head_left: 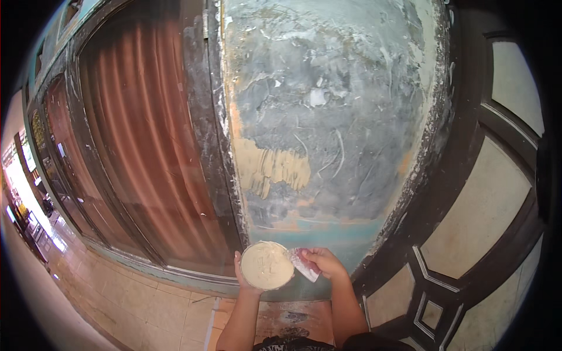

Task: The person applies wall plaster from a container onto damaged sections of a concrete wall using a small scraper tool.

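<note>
My left hand (242, 274) holds a round container (266, 266) full of cream-coloured paste, cupped from its left side and underneath. My right hand (326, 263) grips a reddish putty scraper (306, 266) with pale paste smeared on it, at the container's right rim. Ahead is a rough grey-blue wall (328, 105) with uneven plaster marks and a fresh-looking cream patch (272, 169) on its lower left part.
A glazed dark frame with a brown curtain (140, 134) behind it stands at the left, a dark panelled door (474, 205) at the right. Below are floor tiles (140, 292) and a stained brownish surface (293, 316) between my forearms. A bright opening (26, 169) shows far left.
</note>
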Demonstrator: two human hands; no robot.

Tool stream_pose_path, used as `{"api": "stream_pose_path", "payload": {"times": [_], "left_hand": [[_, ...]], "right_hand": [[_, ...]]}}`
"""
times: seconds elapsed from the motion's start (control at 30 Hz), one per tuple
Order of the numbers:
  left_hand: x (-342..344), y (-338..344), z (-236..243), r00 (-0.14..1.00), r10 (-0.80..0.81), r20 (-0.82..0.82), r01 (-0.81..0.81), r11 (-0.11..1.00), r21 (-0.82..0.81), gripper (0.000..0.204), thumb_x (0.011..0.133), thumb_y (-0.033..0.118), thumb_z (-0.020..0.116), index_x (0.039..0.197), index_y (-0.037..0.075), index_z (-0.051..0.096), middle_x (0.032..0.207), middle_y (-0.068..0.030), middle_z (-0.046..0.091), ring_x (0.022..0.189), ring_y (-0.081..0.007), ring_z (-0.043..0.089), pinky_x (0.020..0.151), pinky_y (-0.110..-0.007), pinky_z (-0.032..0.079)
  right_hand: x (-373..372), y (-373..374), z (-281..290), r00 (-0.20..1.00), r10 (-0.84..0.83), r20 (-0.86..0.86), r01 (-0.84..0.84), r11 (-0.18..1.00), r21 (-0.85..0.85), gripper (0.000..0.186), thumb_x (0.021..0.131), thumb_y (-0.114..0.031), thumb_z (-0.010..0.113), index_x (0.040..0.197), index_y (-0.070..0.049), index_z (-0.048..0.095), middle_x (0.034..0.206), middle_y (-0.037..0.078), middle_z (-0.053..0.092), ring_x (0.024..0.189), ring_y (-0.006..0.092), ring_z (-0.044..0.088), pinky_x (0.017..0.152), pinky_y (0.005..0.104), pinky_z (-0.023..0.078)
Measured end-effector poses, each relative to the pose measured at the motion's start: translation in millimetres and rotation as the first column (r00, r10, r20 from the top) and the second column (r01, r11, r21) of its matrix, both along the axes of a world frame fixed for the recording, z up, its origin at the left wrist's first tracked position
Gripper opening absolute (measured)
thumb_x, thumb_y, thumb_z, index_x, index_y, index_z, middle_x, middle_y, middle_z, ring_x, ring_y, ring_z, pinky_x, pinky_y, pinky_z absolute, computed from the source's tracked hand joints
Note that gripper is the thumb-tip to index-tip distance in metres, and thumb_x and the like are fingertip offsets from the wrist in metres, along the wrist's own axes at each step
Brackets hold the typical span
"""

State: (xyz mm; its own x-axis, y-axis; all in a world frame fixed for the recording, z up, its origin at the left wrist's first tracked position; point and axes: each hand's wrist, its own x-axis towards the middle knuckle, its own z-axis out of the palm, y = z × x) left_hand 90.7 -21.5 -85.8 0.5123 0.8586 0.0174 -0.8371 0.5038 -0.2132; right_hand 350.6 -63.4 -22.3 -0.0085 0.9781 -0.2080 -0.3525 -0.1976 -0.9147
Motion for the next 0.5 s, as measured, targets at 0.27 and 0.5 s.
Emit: {"api": "stream_pose_path", "payload": {"times": [0.27,0.5], "left_hand": [[33,-43,24,0.910,0.168,-0.378,-0.048,0.950,0.308,0.085,0.101,0.074,0.041,0.151,0.006,0.053,0.150,-0.0200,0.058,0.134,-0.0414,0.058,0.109,-0.060,0.050],[64,-66,12,0.905,0.194,-0.378,-0.092,0.958,0.272,0.081,0.103,0.070,0.041,0.148,0.004,0.056,0.143,-0.0188,0.063,0.126,-0.0380,0.064,0.107,-0.055,0.053]], "right_hand": [[57,-54,-34,0.986,-0.163,-0.037,0.160,0.984,-0.076,0.026,0.105,-0.028,0.070,0.111,-0.002,0.072,0.090,0.001,0.072,0.068,0.0085,0.063,0.059,0.0249,0.050],[51,-72,-33,0.995,-0.057,0.087,0.061,0.997,-0.046,0.026,0.105,-0.028,0.070,0.109,-0.002,0.070,0.088,0.000,0.070,0.069,0.0089,0.063,0.060,0.0249,0.052]]}}
